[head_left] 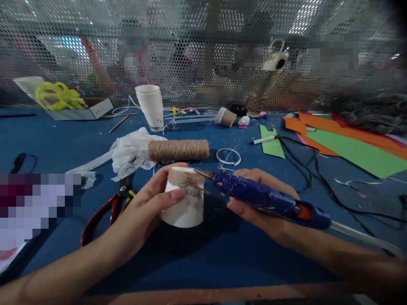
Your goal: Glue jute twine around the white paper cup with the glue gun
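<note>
My left hand [146, 207] grips a white paper cup [186, 209] that stands upside down on the blue table, with jute twine wound round its top band. My right hand [257, 203] holds a blue glue gun [263, 197]; its metal nozzle points left and touches the twine band on the cup. A spool of jute twine [178, 149] lies just behind the cup, beside a piece of white lace [130, 154].
Red-handled pliers [101, 214] lie left of the cup. A stack of paper cups [151, 106], yellow scissors [57, 96], a marker [263, 139], coloured paper sheets [349, 144] and black cables [318, 178] are spread about. A perforated metal screen [203, 46] stands behind, with people beyond it.
</note>
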`<act>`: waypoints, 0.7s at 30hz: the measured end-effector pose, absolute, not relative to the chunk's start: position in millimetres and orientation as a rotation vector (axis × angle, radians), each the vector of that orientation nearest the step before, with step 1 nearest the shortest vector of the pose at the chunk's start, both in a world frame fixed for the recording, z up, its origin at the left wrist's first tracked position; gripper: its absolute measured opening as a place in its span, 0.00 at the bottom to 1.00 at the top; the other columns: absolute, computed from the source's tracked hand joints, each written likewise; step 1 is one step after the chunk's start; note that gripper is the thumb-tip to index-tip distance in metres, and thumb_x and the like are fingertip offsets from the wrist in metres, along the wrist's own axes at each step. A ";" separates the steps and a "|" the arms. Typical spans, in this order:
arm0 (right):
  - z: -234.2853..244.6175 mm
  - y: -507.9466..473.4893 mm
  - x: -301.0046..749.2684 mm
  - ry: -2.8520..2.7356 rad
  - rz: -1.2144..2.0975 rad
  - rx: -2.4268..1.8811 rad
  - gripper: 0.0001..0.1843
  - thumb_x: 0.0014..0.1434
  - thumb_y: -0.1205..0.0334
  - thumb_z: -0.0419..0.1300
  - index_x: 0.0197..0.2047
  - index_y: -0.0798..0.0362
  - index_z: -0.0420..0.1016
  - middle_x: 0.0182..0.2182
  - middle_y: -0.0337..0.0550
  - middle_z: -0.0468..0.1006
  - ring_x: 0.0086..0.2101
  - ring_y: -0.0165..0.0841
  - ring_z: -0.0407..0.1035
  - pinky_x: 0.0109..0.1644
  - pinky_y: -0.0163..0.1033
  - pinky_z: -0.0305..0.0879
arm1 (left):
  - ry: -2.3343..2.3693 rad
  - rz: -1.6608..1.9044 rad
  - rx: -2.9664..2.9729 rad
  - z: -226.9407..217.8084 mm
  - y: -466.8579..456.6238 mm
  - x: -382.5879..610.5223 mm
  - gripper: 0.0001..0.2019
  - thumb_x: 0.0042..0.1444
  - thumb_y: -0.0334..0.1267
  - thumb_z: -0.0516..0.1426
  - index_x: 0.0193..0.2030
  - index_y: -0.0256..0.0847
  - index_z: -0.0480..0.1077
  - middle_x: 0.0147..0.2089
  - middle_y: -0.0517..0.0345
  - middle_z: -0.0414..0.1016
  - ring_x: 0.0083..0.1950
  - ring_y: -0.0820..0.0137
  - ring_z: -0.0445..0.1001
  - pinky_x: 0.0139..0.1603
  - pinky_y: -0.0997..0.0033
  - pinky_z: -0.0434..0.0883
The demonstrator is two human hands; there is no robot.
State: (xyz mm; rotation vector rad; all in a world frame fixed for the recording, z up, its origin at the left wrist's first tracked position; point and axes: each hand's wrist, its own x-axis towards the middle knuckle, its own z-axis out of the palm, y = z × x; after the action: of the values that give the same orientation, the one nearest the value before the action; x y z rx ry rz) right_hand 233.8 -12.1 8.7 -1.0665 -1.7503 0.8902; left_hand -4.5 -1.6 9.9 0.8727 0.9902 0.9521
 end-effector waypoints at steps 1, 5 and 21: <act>8.0 -11.3 235.0 -1.755 0.885 -1.041 0.10 0.58 0.63 0.70 0.33 0.45 0.71 0.32 0.37 0.80 0.33 0.36 0.75 0.39 0.41 0.73 | 0.984 0.952 0.875 10.1 -1.3 -5.4 0.24 0.53 0.44 0.69 0.58 0.50 0.75 0.53 0.59 0.84 0.50 0.59 0.80 0.43 0.71 0.75; 4.3 -8.9 240.4 -1.784 0.867 -0.914 0.11 0.59 0.67 0.67 0.32 0.45 0.69 0.28 0.36 0.76 0.32 0.37 0.73 0.39 0.43 0.71 | 0.948 0.953 0.873 11.7 -1.1 -9.2 0.23 0.55 0.45 0.68 0.58 0.51 0.75 0.51 0.60 0.84 0.50 0.62 0.80 0.44 0.75 0.75; 4.3 -9.2 250.2 -1.921 0.777 -1.047 0.15 0.56 0.70 0.63 0.28 0.46 0.61 0.24 0.35 0.69 0.26 0.34 0.65 0.31 0.42 0.61 | 0.943 0.990 0.881 17.9 -3.7 -8.1 0.21 0.56 0.45 0.66 0.56 0.50 0.76 0.49 0.60 0.85 0.50 0.61 0.80 0.40 0.76 0.75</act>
State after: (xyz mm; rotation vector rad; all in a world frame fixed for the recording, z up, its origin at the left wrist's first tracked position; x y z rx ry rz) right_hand 250.2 -9.2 4.3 -1.0471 -1.9213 0.7767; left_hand -8.1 -3.7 17.9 0.8814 0.9431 0.9896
